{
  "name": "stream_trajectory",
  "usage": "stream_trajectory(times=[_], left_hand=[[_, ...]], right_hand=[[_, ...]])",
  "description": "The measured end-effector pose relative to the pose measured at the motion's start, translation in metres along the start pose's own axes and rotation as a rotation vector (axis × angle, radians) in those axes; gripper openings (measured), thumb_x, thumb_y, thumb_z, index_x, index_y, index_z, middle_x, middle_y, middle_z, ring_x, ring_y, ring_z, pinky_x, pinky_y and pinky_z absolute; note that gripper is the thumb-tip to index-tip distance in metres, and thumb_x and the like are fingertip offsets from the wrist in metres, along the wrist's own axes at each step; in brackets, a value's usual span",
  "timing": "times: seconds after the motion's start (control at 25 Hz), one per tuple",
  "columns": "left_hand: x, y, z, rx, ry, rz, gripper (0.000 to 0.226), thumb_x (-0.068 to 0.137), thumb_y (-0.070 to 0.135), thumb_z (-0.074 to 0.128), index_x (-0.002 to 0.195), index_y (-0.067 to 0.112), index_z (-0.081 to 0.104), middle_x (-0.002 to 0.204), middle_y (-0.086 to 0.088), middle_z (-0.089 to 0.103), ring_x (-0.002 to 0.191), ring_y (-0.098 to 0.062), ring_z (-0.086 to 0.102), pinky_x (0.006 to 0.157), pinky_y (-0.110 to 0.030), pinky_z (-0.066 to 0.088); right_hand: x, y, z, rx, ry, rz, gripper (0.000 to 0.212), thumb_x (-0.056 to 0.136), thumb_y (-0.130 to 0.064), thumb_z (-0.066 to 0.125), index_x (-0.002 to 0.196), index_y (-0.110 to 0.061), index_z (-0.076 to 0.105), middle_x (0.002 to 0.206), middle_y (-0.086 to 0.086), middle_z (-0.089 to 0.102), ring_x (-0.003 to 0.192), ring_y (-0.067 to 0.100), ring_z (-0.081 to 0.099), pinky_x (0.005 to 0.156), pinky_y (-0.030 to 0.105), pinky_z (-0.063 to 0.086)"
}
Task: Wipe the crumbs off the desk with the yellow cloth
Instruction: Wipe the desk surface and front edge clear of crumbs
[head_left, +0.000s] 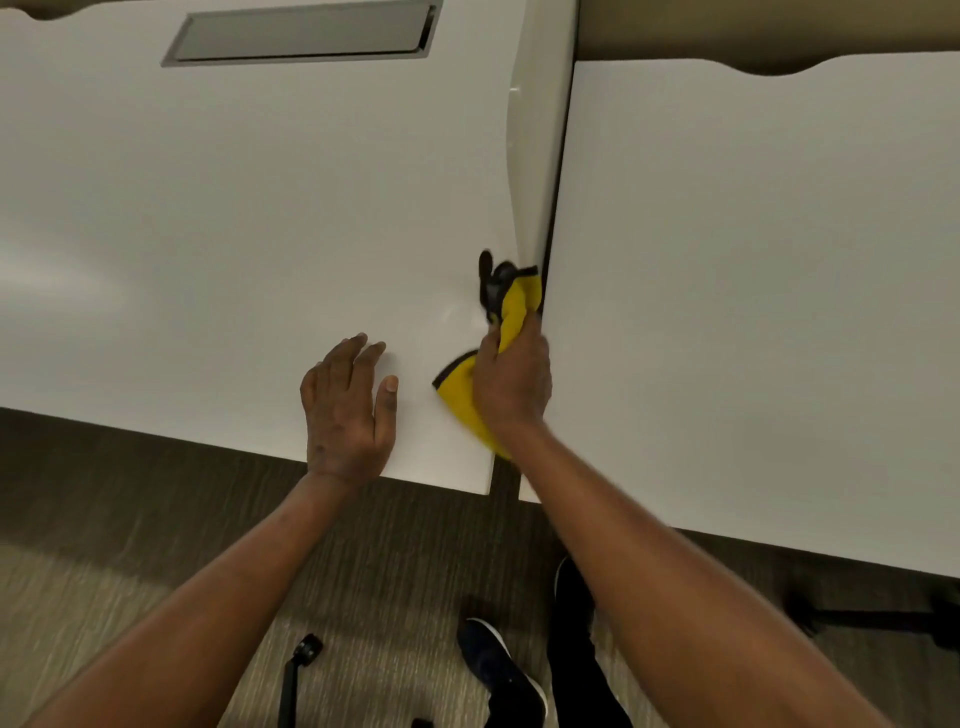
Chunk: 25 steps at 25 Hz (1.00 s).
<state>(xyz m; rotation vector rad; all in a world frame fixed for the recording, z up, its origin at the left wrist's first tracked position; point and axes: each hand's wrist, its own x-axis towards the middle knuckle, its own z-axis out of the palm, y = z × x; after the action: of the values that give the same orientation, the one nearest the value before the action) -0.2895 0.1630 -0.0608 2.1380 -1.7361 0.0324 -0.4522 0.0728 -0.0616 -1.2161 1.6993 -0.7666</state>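
Observation:
The yellow cloth (511, 312) with a dark grey edge is bunched in my right hand (511, 384), which presses it onto the white desk (234, 208) at its right edge, close to the front corner. Part of the cloth sticks out ahead of my fingers and part trails under my wrist. My left hand (348, 405) lies flat on the desk just left of the cloth, fingers spread, holding nothing. I can make out no crumbs on the white surface.
A second white desk (753, 286) adjoins on the right, with a narrow dark gap (550, 234) and a white divider (545, 104) between them. A grey cable hatch (306, 31) is set in the far desk top. Below are carpet, my shoes (498, 665) and a chair base (857, 618).

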Motion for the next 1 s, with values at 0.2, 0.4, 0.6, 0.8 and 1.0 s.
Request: stream_trajectory(times=[0.2,0.4,0.6,0.8,1.0], left_hand=[[0.000,0.002,-0.002,0.002,0.015,-0.018,0.045,0.100,0.034,0.040,0.134,0.009,0.056,0.142,-0.012,0.054,0.133,-0.030,0.048,0.106,-0.049,0.037],[0.001,0.002,-0.006,-0.035,0.039,-0.037,0.046,0.100,0.034,0.040,0.134,0.008,0.057,0.141,-0.013,0.055,0.132,-0.030,0.050,0.107,-0.050,0.038],[-0.006,-0.019,-0.014,-0.201,0.172,-0.181,0.043,0.102,0.033,0.039,0.134,0.011,0.057,0.139,-0.009,0.057,0.131,-0.024,0.051,0.103,-0.041,0.036],[-0.032,-0.097,-0.031,-0.119,0.211,-0.338,0.046,0.102,0.037,0.035,0.135,0.011,0.056,0.137,-0.011,0.058,0.130,-0.026,0.051,0.102,-0.042,0.036],[-0.041,-0.139,-0.035,-0.022,0.109,-0.402,0.049,0.103,0.040,0.032,0.140,0.012,0.051,0.147,-0.012,0.050,0.139,-0.026,0.042,0.112,-0.047,0.031]], right_hand=[[0.017,-0.006,0.002,-0.012,0.006,-0.025,0.044,0.101,-0.035,0.044,0.142,-0.022,0.036,0.123,0.008,0.057,0.113,0.031,0.059,0.083,0.038,0.038],[-0.060,0.037,-0.011,-0.063,-0.082,-0.143,0.054,0.102,-0.035,0.046,0.153,-0.025,0.029,0.147,0.006,0.047,0.131,0.027,0.051,0.103,0.043,0.045],[-0.085,0.083,-0.055,-0.550,-0.377,-0.904,0.083,0.085,-0.016,0.065,0.157,-0.027,0.025,0.169,0.011,0.007,0.154,0.042,0.002,0.121,0.061,0.018],[-0.070,0.074,-0.047,-1.053,-0.426,-1.449,0.075,0.084,-0.012,0.052,0.154,-0.029,0.033,0.164,0.017,0.022,0.146,0.059,0.014,0.111,0.075,0.019],[-0.088,0.035,0.008,-1.253,-0.552,-1.474,0.066,0.085,-0.018,0.036,0.150,-0.016,0.037,0.166,0.023,0.011,0.140,0.067,0.014,0.107,0.077,0.024]])
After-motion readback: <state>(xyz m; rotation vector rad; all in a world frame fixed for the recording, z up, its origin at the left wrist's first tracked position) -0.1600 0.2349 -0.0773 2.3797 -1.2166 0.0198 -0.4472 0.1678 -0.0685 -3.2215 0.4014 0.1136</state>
